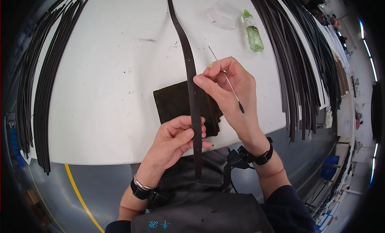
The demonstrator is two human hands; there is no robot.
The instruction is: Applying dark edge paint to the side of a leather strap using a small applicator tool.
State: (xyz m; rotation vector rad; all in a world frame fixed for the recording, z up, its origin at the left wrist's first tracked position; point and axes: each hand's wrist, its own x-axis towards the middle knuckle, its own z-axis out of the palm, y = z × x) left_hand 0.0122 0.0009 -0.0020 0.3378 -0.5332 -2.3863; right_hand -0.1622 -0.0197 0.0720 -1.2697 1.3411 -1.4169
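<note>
Black-brown strap (pixel 191 68), pierced with small holes, runs down the head view over the white table (pixel 100 92), its lower part pinched in the left hand (pixel 174 138). Apart and higher, the right hand (pixel 232 86) grips a thin rod (pixel 241 107), thumb at the strap's edge, above a dark cloth (pixel 172 100).

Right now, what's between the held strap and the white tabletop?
The head view shows a dark folded cloth on the white tabletop, under part of the dark strap; whether they touch is unclear.
</note>
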